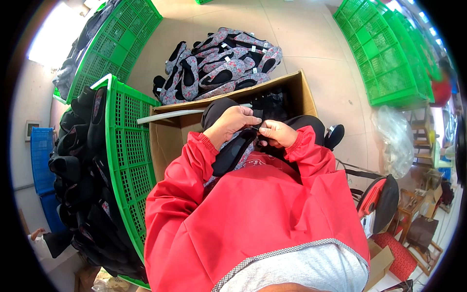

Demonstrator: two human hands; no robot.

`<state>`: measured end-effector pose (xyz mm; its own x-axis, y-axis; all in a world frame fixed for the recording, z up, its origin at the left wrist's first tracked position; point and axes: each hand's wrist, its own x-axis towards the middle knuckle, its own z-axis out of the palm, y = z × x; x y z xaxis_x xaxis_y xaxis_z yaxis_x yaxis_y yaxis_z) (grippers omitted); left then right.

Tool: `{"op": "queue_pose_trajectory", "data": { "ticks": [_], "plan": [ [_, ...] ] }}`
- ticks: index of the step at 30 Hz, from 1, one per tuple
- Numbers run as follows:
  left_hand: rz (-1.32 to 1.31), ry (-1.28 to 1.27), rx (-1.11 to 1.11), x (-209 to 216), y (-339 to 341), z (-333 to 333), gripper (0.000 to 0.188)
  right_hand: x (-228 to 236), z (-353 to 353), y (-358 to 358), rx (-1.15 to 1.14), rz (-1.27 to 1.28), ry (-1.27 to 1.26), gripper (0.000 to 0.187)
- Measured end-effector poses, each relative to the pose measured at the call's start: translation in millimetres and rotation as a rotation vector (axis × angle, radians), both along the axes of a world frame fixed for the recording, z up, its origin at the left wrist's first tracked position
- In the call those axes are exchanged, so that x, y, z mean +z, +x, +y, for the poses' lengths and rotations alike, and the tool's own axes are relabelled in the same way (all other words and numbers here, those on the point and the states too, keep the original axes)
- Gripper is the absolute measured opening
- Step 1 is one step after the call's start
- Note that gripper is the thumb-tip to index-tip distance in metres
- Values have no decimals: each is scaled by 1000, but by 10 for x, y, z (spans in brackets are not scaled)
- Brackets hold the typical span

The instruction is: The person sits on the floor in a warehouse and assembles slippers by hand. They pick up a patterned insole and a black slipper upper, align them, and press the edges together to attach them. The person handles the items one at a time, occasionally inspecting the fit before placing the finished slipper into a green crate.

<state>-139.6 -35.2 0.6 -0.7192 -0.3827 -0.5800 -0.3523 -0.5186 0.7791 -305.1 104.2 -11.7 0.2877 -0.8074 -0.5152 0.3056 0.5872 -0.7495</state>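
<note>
In front of my chest, my left hand (232, 123) and my right hand (278, 133) come close together. Both have their fingers pinched on a small black piece of material (256, 117). Just below them, on my lap, lies a slip-on shoe (236, 152) with a black lining and grey floral fabric, partly covered by my hands and red sleeves. Past my hands stands an open cardboard box (307, 95) with shiny black items (269, 103) inside. A pale tube (172, 115) reaches across the box's left rim toward my left hand.
Beyond the box, floral slip-on shoes (219, 65) lie heaped on the floor. At my left is a green crate (132, 141) of black shoes (78, 160); another green crate (114, 48) stands behind it. Green crates (382, 61), a clear plastic bag (396, 141) and a backpack (384, 204) are at right.
</note>
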Motion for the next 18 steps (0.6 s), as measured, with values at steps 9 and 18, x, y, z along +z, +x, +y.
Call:
{"op": "queue_pose_trajectory", "data": {
  "ticks": [9,18],
  "plan": [
    [-18,-32,4,17,-3,5,11,1,-10,-6,4,27,-5,18],
    [-15,-17,-21,91,-5,18,12,32,-17,5,-20,41,-17,17]
  ]
}}
